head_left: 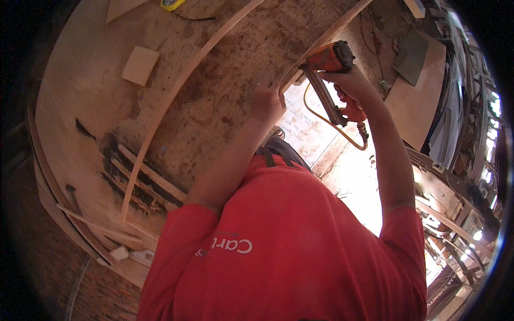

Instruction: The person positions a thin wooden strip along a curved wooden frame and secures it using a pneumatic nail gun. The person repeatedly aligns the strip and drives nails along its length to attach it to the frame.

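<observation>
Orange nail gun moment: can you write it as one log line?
right hand: grips orange nail gun with yellow hose | left hand: presses thin wooden strip against plywood sheet

a red short-sleeved shirt is worn, with white lettering printed across it. both forearms are left bare below the sleeves. the left hand (267,101) and right hand (350,85) are ungloved.

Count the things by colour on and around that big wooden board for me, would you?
Orange: 1, the nail gun in the right hand
Yellow: 2, the air hose and the tape measure
Pale wood: 1, the square offcut
Total: 4
</observation>
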`<state>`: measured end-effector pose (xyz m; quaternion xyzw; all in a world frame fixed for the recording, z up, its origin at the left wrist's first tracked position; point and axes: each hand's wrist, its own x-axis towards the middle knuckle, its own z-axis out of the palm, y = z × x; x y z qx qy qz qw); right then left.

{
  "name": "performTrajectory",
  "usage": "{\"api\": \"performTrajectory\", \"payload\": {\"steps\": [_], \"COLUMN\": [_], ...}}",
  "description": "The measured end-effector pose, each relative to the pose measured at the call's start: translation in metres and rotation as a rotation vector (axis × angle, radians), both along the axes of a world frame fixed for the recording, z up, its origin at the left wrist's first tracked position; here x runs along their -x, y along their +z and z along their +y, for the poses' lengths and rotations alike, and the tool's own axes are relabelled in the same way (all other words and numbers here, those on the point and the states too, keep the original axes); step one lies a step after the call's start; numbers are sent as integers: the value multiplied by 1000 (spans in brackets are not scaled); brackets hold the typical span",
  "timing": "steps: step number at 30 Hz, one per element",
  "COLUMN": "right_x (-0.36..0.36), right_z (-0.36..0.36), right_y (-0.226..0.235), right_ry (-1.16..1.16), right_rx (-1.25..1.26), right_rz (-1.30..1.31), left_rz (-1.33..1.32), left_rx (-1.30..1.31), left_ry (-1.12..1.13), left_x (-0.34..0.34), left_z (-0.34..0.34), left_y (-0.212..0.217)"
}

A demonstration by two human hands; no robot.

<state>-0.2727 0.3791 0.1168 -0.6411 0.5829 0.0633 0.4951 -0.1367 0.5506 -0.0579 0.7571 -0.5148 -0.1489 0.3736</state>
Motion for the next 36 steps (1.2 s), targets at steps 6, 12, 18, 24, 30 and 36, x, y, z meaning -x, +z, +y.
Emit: {"api": "performTrajectory", "payload": {"steps": [6, 12, 18, 24, 30, 36], "right_x": [-2, -4, -7, -3, 4, 4], "right_z": [0, -2, 7, 9, 5, 14], "right_y": [-2, 1, 6, 0, -6, -5], "right_ry": [50, 52, 44, 41, 5, 15], "right_rx": [64, 46, 27, 26, -6, 41], "right_rz": [19, 36, 44, 43, 47, -79], "left_rz": [-39, -29, -33, -78, -92, -7], "left_rx": [-94, -83, -66, -78, -72, -53], "left_ry": [-5, -18, 4, -8, -19, -14], "left_x": [2, -1, 1, 0, 2, 2], "left_z": [1, -1, -1, -2, -3, -5], "left_y": [7, 6, 18, 9, 9, 6]}}
